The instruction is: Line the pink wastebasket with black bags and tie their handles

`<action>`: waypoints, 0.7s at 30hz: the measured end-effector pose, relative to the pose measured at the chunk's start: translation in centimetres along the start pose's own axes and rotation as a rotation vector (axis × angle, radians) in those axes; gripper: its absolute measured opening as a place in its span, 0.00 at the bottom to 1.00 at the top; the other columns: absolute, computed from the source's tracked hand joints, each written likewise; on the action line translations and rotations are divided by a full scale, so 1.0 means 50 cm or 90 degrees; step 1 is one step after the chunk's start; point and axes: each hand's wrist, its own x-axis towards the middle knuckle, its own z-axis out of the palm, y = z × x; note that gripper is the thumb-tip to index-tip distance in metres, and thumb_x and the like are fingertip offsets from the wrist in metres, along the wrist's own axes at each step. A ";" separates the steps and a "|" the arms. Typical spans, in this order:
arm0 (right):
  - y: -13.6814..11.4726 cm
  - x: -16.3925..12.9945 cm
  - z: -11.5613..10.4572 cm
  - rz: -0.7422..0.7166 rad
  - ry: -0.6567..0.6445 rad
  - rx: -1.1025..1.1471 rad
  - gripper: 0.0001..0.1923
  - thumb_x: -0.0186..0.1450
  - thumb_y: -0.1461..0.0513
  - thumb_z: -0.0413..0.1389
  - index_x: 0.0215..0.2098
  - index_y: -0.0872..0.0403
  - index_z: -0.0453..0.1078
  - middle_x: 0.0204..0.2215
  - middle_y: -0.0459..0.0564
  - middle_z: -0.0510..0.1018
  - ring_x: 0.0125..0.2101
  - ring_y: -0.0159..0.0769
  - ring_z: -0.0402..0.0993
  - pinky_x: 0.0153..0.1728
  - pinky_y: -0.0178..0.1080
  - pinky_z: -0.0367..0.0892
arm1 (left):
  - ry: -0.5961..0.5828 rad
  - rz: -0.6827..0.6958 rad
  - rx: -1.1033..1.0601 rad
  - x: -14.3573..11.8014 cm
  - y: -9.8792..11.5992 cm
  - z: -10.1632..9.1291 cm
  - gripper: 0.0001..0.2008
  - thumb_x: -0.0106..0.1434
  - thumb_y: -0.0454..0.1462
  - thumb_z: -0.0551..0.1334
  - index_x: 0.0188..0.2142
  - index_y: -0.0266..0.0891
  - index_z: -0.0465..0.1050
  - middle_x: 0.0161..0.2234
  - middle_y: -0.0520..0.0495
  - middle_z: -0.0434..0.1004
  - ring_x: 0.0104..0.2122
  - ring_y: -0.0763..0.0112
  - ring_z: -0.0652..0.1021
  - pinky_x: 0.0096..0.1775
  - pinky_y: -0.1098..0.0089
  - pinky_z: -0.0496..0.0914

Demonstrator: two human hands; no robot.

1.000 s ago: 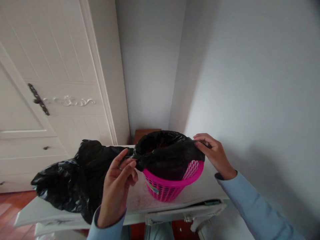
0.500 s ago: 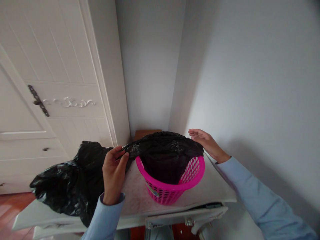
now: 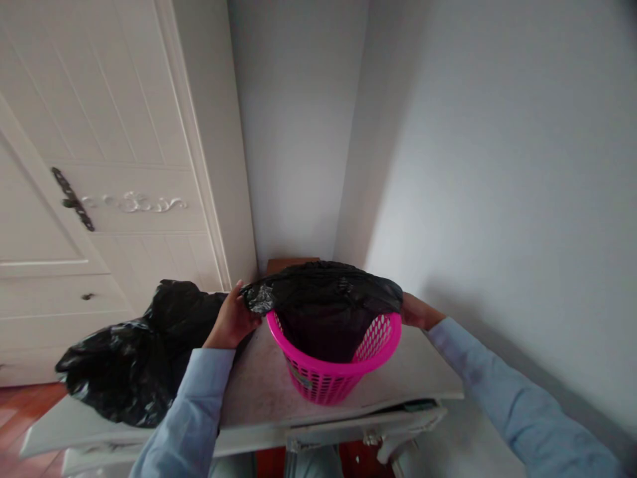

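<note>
A pink plastic mesh basket (image 3: pixel 328 378) stands on a white table top (image 3: pixel 398 378). A black bin liner (image 3: pixel 323 299) lies in it, its edge stretched over the far rim. My left hand (image 3: pixel 231 322) grips the liner's edge at the basket's left side. My right hand (image 3: pixel 415 311) holds the liner at the right rim, partly hidden behind it. Both arms wear light blue sleeves.
A crumpled full black bag (image 3: pixel 139 352) lies on the table's left part. A white wardrobe door (image 3: pixel 99 166) with a dark handle stands at the left. Grey walls meet in a corner behind the basket. Red wooden floor (image 3: pixel 20 405) shows at the lower left.
Both hands have moved farther out and back along the basket's rim, pulling the liner's edge wider. The right hand has dropped from on top of the liner to beside the rim.
</note>
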 end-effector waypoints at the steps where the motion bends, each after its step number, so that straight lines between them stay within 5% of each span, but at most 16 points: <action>1: -0.008 0.008 0.003 0.006 -0.004 0.013 0.12 0.59 0.54 0.65 0.33 0.53 0.75 0.31 0.55 0.83 0.33 0.45 0.82 0.42 0.48 0.78 | 0.003 0.027 -0.015 0.008 0.008 0.007 0.17 0.71 0.41 0.51 0.33 0.37 0.74 0.23 0.47 0.78 0.19 0.67 0.77 0.23 0.68 0.74; 7: -0.073 0.053 0.014 -0.038 -0.003 0.061 0.12 0.52 0.58 0.69 0.30 0.56 0.74 0.29 0.54 0.83 0.31 0.42 0.80 0.40 0.43 0.78 | -0.025 0.079 0.023 0.049 0.049 0.061 0.09 0.60 0.32 0.57 0.30 0.34 0.76 0.27 0.40 0.81 0.30 0.59 0.82 0.35 0.62 0.79; 11: -0.110 0.063 0.036 -0.127 0.043 0.081 0.20 0.48 0.57 0.73 0.36 0.57 0.78 0.35 0.54 0.84 0.32 0.39 0.80 0.39 0.40 0.76 | -0.020 0.127 0.079 0.062 0.066 0.087 0.04 0.53 0.33 0.64 0.29 0.34 0.77 0.26 0.42 0.81 0.29 0.60 0.82 0.32 0.64 0.76; 16: -0.148 0.051 0.064 -0.256 0.170 0.120 0.29 0.44 0.53 0.76 0.42 0.55 0.78 0.36 0.51 0.84 0.35 0.37 0.78 0.41 0.39 0.75 | 0.029 0.286 0.112 0.056 0.078 0.102 0.14 0.45 0.35 0.72 0.34 0.34 0.80 0.26 0.48 0.80 0.24 0.71 0.76 0.26 0.73 0.68; 21: -0.169 -0.005 0.074 -0.367 0.272 0.153 0.33 0.45 0.49 0.75 0.46 0.51 0.77 0.36 0.46 0.82 0.34 0.34 0.76 0.38 0.37 0.74 | 0.080 0.440 0.103 0.025 0.070 0.094 0.21 0.43 0.42 0.76 0.37 0.36 0.80 0.30 0.51 0.81 0.28 0.73 0.76 0.32 0.73 0.69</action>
